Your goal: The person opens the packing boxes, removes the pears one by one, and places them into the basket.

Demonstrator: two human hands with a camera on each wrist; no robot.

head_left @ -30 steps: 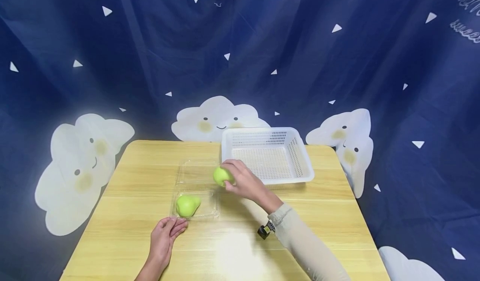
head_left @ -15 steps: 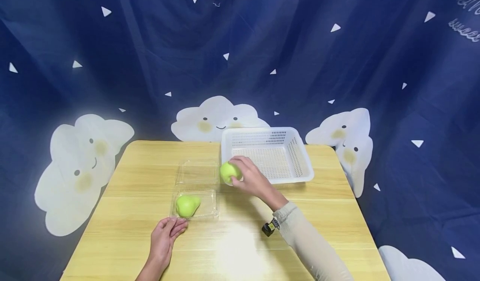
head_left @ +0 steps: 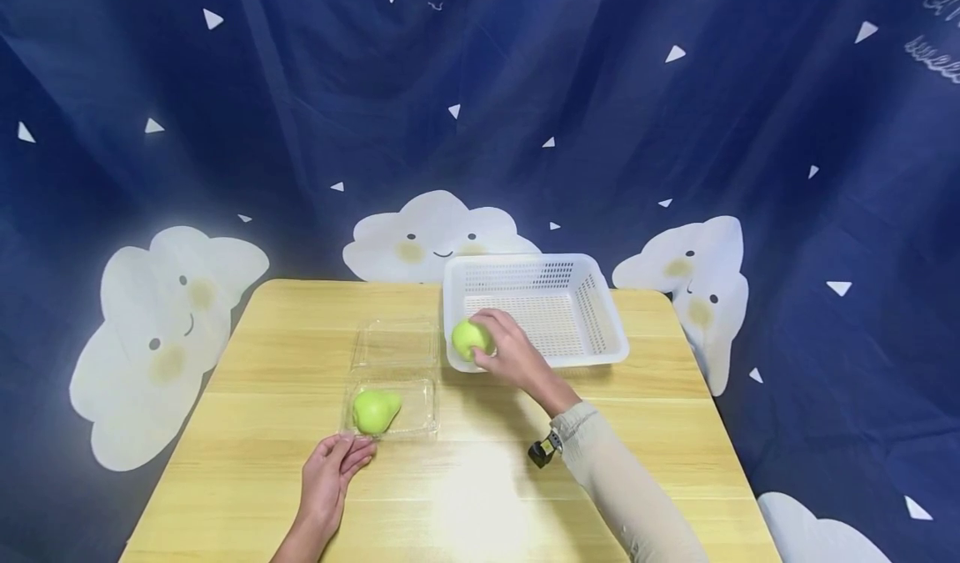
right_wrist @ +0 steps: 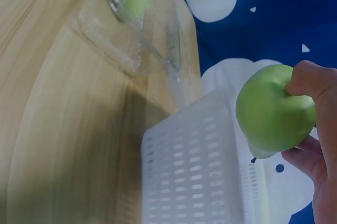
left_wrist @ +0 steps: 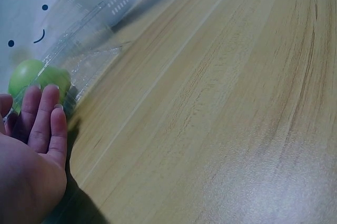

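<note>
My right hand [head_left: 516, 354] grips a green pear [head_left: 469, 340] over the front left corner of a white perforated basket [head_left: 615, 350]. In the right wrist view the pear [right_wrist: 271, 109] sits between thumb and fingers, above the basket wall [right_wrist: 184, 166], its stem pointing down. My left hand [head_left: 327, 473] pinches the near left edge of a clear plastic clamshell box [head_left: 420, 421] with thumb and forefinger, the other fingers extended. Inside the box's near half lies a second green pear [head_left: 375, 411]. The box's lid [head_left: 396, 344] lies folded open behind it.
Everything stands on a light wooden table [head_left: 247, 413]. The basket is at the table's back edge, right of the clamshell box. A dark blue curtain [head_left: 300, 87] with white clouds hangs behind the table.
My right hand has carried its pear rightward and slightly back, from beside the clamshell lid to over the basket's front left corner. My left hand and the other pear stay put.
</note>
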